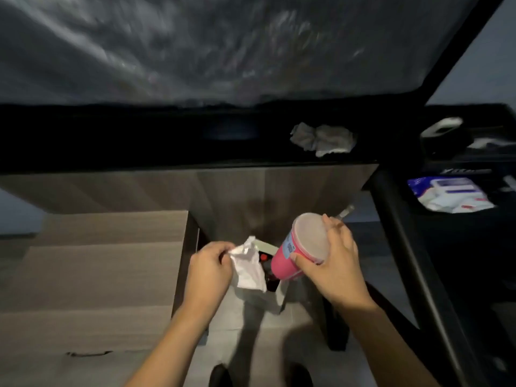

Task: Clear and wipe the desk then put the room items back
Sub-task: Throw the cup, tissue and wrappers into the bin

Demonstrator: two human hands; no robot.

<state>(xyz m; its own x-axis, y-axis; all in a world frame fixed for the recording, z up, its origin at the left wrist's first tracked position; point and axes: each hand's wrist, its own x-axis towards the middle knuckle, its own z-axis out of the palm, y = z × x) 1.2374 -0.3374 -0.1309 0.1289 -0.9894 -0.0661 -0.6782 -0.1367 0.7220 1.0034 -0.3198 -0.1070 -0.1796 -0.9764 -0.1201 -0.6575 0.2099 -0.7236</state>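
Note:
My right hand (337,263) grips a pink cup with a clear lid (296,250), tilted over the open mouth of a white paper bag (257,291) on the floor under the desk. A straw (346,212) sticks out past my fingers. My left hand (209,263) pinches the bag's crumpled upper edge and holds it open. Dark items with a red spot lie inside the bag. The black desk top (167,135) runs across the frame above my hands, with a crumpled grey cloth (324,139) lying on it at the right.
A wooden drawer cabinet (92,275) stands to the left of the bag. A black desk leg (413,261) slants down on the right. A pack of wipes (452,196) and a white-handled object (444,128) lie at the far right.

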